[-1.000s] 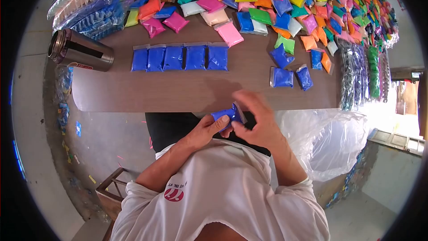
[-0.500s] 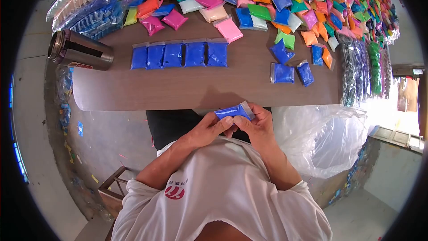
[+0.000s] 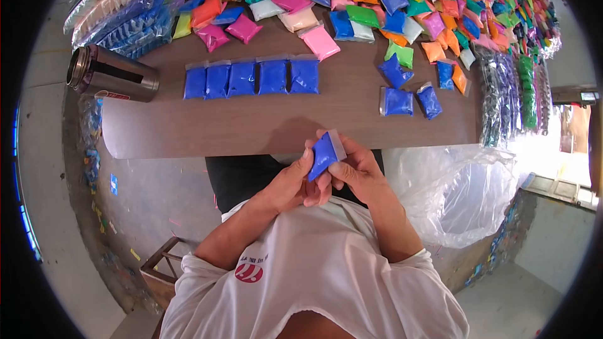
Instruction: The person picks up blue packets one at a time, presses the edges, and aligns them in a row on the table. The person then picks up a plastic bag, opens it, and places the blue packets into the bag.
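A blue packet (image 3: 323, 156) with a clear edge strip is held between both hands just off the table's front edge, tilted with its strip to the upper right. My left hand (image 3: 292, 182) grips its left side, thumb along the edge. My right hand (image 3: 361, 172) pinches it near the clear strip. Several blue packets (image 3: 242, 78) lie side by side in a row on the brown table (image 3: 220, 125). Right of them are a flat blue packet (image 3: 397, 102), another one tilted (image 3: 429, 101) and a crumpled one (image 3: 395, 72).
A large pile of coloured packets (image 3: 364, 16) covers the table's back. A metal flask (image 3: 119, 75) lies at the left, near bagged packets (image 3: 125, 22). Long clear bags (image 3: 499, 97) hang at the right edge, above a big clear plastic bag (image 3: 452, 201). A wooden stool (image 3: 164, 260) stands lower left.
The blue packet has turned from nearly level to steeply tilted. Both hands have shifted their grip around it, with the right fingers now spread more behind it.
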Tool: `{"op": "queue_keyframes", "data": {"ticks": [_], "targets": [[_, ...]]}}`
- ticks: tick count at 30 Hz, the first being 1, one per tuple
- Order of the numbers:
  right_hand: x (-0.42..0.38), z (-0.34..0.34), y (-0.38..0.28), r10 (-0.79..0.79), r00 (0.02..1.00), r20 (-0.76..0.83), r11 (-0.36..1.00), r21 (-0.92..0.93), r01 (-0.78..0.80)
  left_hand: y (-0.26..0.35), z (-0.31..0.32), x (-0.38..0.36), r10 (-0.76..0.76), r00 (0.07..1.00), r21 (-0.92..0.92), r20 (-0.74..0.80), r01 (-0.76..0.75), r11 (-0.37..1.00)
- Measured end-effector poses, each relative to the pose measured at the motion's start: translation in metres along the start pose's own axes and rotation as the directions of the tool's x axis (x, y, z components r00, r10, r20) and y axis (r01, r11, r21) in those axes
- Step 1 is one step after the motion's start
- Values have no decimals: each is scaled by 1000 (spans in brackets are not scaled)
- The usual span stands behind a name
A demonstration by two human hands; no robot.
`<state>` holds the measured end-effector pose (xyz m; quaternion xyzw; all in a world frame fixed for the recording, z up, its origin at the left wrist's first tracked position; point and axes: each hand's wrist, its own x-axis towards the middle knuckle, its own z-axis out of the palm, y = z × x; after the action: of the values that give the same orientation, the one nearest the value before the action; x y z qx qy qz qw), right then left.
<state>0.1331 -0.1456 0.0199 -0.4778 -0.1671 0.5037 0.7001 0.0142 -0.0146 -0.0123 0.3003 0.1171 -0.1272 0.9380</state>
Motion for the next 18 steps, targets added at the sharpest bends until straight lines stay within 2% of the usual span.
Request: {"op": "queue_keyframes", "data": {"ticks": [3,4,5,6,9,12,15,18], "targets": [[0,-9,-1,-21,1000,23,1000,8,20,-5,4,-2,-103,986,-110,128,118,987],[1,-13,-1,-52,998,32,998,42,51,-7,1,1,-144,968,-29,206,153,988],[2,-15,-3,-85,996,40,994,74,82,-10,1,3,-138,977,-3,161,140,990],[4,-7,-14,-101,988,-113,992,-82,92,-14,3,5,-130,985,23,116,128,992],[17,-19,-30,-163,897,-412,951,-308,32,-11,5,7,-135,991,140,-1,134,981],[39,-33,-48,-202,904,-376,895,-446,15,-9,2,7,-145,986,196,-79,158,968],[64,-21,-60,-256,890,-378,756,-652,-59,-5,2,7,-136,982,244,-135,166,956],[93,-22,-44,-465,810,-358,664,-746,51,-9,-5,8,-99,986,235,-136,129,963]]}}
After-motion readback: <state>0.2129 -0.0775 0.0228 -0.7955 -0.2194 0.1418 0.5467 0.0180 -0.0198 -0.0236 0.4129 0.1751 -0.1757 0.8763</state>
